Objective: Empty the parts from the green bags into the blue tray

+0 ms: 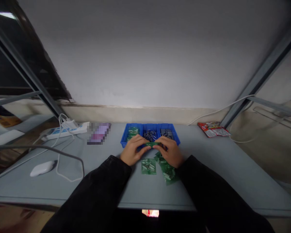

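Pinching a small green packet [149, 144] between thumbs and fingers, the left hand [133, 149] and the right hand [169, 149] meet almost tip to tip, each closed on one end of it. The packet is above the grey table [140, 194], just in front of a blue tray [123, 141] with three compartments. The left compartment holds green bags [133, 132], the middle one a jumble of thin metal fasteners [149, 134], and the right one grey pieces [166, 133]; the hands hide part of the tray's near edge. Below the hands, a single green bag [148, 166] lies flat, with pale, slender pieces showing through it. Just to its right is a loose heap of similar bags [169, 173], partly covered by the right hand and its black sleeve [203, 187]. Farther left on the table, a phone [100, 133], partly pixelated, lies beside a white power strip [81, 128] with a plug in it and white cable around it. Nearer the front on that side rests a rounded white case [42, 168]. Toward the back right corner, a red printed wrapper [213, 129] lies near a metal post [242, 102].
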A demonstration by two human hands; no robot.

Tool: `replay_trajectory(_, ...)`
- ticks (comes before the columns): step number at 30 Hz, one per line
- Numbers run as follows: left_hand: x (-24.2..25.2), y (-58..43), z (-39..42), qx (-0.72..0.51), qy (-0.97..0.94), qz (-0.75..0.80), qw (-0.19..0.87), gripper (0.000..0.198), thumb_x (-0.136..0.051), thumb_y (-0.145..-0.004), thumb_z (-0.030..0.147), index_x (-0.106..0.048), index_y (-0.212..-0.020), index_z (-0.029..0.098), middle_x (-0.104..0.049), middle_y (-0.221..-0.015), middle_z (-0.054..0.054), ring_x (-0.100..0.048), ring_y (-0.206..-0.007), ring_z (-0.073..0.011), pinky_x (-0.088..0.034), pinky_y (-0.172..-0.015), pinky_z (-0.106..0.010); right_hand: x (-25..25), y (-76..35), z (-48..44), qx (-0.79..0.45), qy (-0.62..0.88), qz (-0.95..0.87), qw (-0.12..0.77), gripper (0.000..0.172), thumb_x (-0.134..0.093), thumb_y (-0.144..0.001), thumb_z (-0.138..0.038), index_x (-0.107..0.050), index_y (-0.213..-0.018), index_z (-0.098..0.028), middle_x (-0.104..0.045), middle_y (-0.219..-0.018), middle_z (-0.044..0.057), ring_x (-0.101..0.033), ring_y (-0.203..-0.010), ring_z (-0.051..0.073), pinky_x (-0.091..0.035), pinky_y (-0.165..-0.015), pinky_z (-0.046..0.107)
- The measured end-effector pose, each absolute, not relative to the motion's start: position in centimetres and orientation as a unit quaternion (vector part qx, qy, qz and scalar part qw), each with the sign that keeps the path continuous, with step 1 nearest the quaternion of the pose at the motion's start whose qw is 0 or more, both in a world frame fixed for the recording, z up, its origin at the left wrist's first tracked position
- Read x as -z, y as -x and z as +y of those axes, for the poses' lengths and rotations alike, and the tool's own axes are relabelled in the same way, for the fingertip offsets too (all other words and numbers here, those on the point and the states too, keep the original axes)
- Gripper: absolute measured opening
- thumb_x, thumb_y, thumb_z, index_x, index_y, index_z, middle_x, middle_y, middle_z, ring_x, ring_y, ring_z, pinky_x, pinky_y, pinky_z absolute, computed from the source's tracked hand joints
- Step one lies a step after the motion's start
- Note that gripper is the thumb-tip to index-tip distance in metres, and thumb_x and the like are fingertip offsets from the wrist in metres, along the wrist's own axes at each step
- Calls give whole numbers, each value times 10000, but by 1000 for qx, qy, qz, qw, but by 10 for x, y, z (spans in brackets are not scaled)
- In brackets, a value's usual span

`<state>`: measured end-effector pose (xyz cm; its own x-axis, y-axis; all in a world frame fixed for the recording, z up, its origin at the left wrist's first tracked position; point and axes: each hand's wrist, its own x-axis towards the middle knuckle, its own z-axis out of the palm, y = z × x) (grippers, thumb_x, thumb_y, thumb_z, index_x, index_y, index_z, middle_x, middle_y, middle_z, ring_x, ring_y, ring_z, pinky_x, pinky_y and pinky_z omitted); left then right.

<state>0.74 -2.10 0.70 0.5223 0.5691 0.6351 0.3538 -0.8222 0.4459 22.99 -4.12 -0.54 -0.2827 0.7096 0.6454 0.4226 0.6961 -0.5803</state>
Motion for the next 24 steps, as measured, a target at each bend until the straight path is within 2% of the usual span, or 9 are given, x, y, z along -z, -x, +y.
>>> replay_trajectory(3, -4, -7, -19, -401, -871, 252, 131, 209, -613, -1035, 358, -696, -946, 189, -690, -874, -54, -587, -859, -218, -448, -810, -378, 6, -229, -41, -145, 347, -797, 472, 143, -632, -1008, -250, -710, -899, -199, -688, -881, 31, -641, -829, 170, -487, -779, 310)
replay_trajectory(6, -2, -7, -18, -400, -874, 251, 110, 331, -584, -1048, 377, -637, -793, 172, -604, -753, -34, -520, -774, -199, -391, -737, -352, 7, -228, -41, -144, 339, -806, 464, 155, -606, -1016, -219, -706, -900, -194, -678, -874, 30, -643, -829, 170, -480, -777, 305)
replay_trajectory(10, -2, -7, -19, -405, -874, 255, 86, 389, -550, -1062, 402, -590, -756, 165, -556, -733, -27, -489, -758, -190, -361, -722, -339, 7, -228, -43, -143, 351, -804, 459, 54, -658, -984, -229, -681, -954, -191, -659, -865, 19, -609, -761, 156, -461, -723, 285)
replay_trajectory(12, -3, -7, -20, -418, -866, 261, 84, 400, -542, -1065, 408, -574, -750, 165, -537, -722, -22, -483, -745, -187, -357, -709, -330, 8, -228, -43, -141, 369, -800, 451, 70, -700, -955, -232, -654, -928, -187, -638, -814, 4, -581, -705, 149, -442, -683, 277)
replay_trajectory(15, -4, -7, -21, -427, -858, 265, 104, 333, -554, -1064, 396, -621, -834, 164, -597, -783, -29, -523, -775, -187, -383, -733, -324, 7, -228, -43, -142, 383, -793, 451, 141, -706, -944, -210, -607, -845, -194, -615, -759, -9, -556, -669, 146, -423, -666, 274)
replay_trajectory(19, -6, -8, -23, -414, -861, 257, 145, 177, -640, -1027, 356, -686, -1035, 185, -701, -953, -44, -599, -897, -200, -439, -843, -346, 5, -228, -42, -151, 363, -797, 458, 80, -653, -962, -155, -630, -898, -196, -655, -832, 10, -565, -703, 151, -425, -694, 275)
replay_trajectory(24, -7, -10, -24, -411, -865, 246, 150, 118, -641, -1022, 281, -710, -1044, 187, -723, -955, -44, -611, -896, -196, -456, -849, -352, 3, -229, -43, -156, 347, -806, 454, 66, -624, -981, -176, -636, -918, -193, -642, -838, 9, -545, -688, 140, -415, -676, 270)
